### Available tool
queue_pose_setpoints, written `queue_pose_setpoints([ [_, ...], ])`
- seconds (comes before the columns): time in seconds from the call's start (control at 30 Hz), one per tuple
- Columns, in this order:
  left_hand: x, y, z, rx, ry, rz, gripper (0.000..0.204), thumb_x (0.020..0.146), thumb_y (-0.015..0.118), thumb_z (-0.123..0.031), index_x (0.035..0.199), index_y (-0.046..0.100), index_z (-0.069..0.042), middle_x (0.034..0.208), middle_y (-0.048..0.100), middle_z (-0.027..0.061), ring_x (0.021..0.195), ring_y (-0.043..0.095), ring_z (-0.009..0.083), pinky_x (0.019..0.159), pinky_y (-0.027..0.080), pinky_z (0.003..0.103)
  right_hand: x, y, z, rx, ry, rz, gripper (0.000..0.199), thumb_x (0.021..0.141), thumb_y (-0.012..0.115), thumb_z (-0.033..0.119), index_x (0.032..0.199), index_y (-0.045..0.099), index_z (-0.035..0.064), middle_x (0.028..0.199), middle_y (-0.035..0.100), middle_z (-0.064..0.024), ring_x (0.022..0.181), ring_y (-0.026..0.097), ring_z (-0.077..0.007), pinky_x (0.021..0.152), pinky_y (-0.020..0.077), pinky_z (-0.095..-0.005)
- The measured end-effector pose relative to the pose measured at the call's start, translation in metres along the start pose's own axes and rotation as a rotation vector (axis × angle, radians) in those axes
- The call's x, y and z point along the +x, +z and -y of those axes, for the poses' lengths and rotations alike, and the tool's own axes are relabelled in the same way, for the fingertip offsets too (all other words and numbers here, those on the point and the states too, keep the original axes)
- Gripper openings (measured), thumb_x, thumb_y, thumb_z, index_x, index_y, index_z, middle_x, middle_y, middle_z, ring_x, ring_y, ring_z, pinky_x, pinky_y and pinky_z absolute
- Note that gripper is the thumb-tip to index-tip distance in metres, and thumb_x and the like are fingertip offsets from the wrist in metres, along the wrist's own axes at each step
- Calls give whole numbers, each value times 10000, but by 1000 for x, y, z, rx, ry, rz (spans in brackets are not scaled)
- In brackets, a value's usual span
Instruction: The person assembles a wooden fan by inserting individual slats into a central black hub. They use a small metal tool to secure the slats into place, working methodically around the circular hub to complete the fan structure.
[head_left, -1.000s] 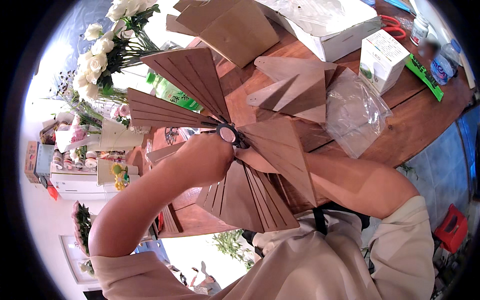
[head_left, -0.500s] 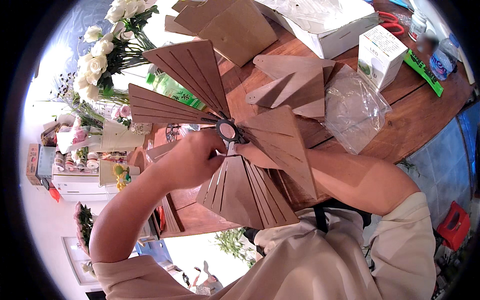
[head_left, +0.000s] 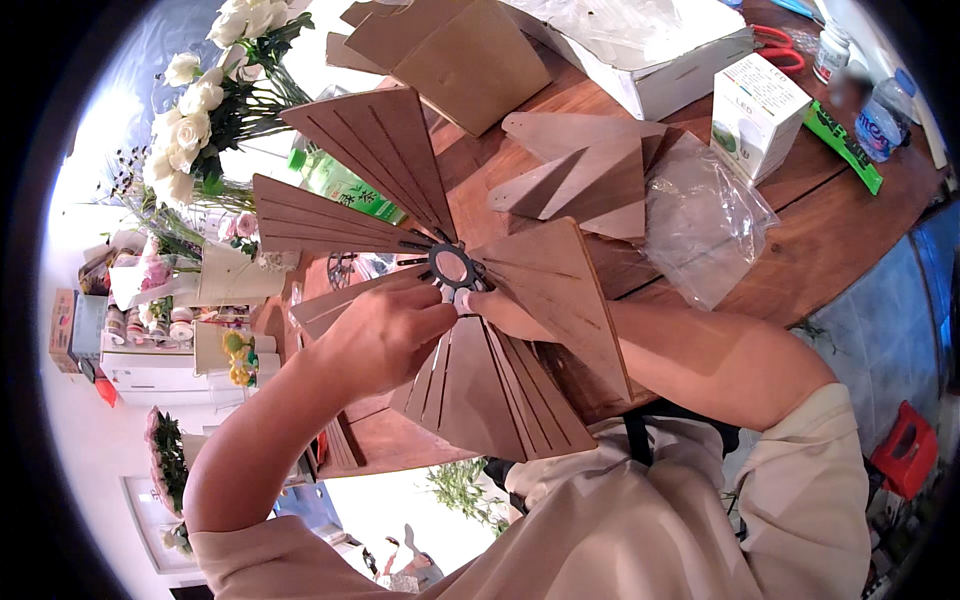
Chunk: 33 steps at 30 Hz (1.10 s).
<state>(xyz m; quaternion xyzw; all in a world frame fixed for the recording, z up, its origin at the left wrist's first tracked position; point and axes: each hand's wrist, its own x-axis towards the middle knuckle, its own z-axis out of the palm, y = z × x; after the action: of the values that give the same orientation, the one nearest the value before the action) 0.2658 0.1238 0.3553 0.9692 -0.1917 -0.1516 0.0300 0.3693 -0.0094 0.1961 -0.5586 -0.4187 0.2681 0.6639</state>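
Several slotted brown panels [head_left: 560, 290] spread around one dark ring [head_left: 451, 265], the ring just beyond your fingertips, your right hand [head_left: 508, 316] holding it at the near side, your left hand [head_left: 390, 332] close by, fingers bunched narrow, their grip impossible to tell, wooden table [head_left: 815, 240] beneath.

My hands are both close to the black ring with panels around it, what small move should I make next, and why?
Perhaps steady the ring with your right hand and gently tug the lower panel with your left hand to check its joint. Both hands' fingers crowd that panel's narrow end below the ring and hide whether it is fastened.
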Motion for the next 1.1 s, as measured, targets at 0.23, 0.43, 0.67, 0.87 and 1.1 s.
queue_pose_setpoints([
  [0.23,2,-8,-9,-126,-485,32,99,884,714,-44,931,646,11,787,639,190,757,647,409,689,529,475,-1,-4,12,-187,10,-46,328,823,719,86,1136,660,9,1072,702,-210,1080,677,-347,927,522,-442],
  [0.43,-3,0,-2,-204,-187,-122,115,900,718,-88,893,668,15,774,660,212,697,653,430,653,519,473,2,4,-5,-43,-7,-55,231,816,705,78,1031,669,1,970,714,-201,979,703,-351,847,538,-431],
  [0.67,-12,10,9,-130,-278,62,119,884,721,-82,865,670,23,798,680,175,701,658,384,682,546,446,-4,4,6,-49,-39,-107,201,784,688,55,976,663,4,901,712,-201,903,721,-338,777,545,-419],
  [0.87,-2,4,7,-16,-94,31,113,880,655,-103,826,673,-5,754,665,213,728,678,399,700,547,497,1,0,-1,-129,-106,-82,204,771,685,45,971,661,13,882,705,-197,887,719,-304,770,540,-404],
  [1.1,5,10,-9,43,-375,273,97,844,609,-81,834,673,-9,730,665,199,746,728,354,689,570,481,-1,2,-1,-86,52,-17,209,781,679,44,987,662,15,860,694,-189,849,712,-293,750,537,-418],
])
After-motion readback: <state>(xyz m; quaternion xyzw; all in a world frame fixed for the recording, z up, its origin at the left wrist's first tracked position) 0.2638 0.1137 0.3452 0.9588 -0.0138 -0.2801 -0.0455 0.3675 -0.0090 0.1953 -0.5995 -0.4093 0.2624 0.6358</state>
